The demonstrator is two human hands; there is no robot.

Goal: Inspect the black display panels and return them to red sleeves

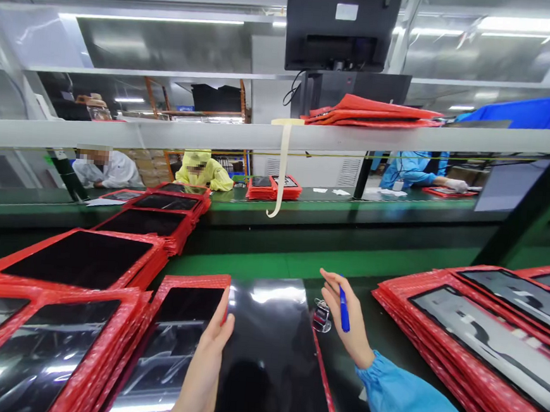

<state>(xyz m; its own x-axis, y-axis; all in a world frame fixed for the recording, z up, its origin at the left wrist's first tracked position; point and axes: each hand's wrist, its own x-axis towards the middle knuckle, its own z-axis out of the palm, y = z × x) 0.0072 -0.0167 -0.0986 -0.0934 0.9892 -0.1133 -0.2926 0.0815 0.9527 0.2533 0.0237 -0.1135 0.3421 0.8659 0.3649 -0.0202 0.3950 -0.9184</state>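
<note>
My left hand point(206, 359) rests on the right edge of a black panel wrapped in red bubble wrap point(179, 332), fingers extended along the edge. A glossy bare black panel point(268, 345) lies flat right in front of me. Above this panel's right side, my right hand point(345, 319) holds a blue pen point(343, 308) between its fingers. A small clear object point(322, 316) sits just left of that hand.
Stacks of red-wrapped black panels lie at the left point(80, 260) and right point(484, 330). A green conveyor point(299, 259) runs across beyond them. Workers in coats point(111, 169) sit on the far side. A monitor point(341, 24) hangs overhead above a shelf point(271, 136).
</note>
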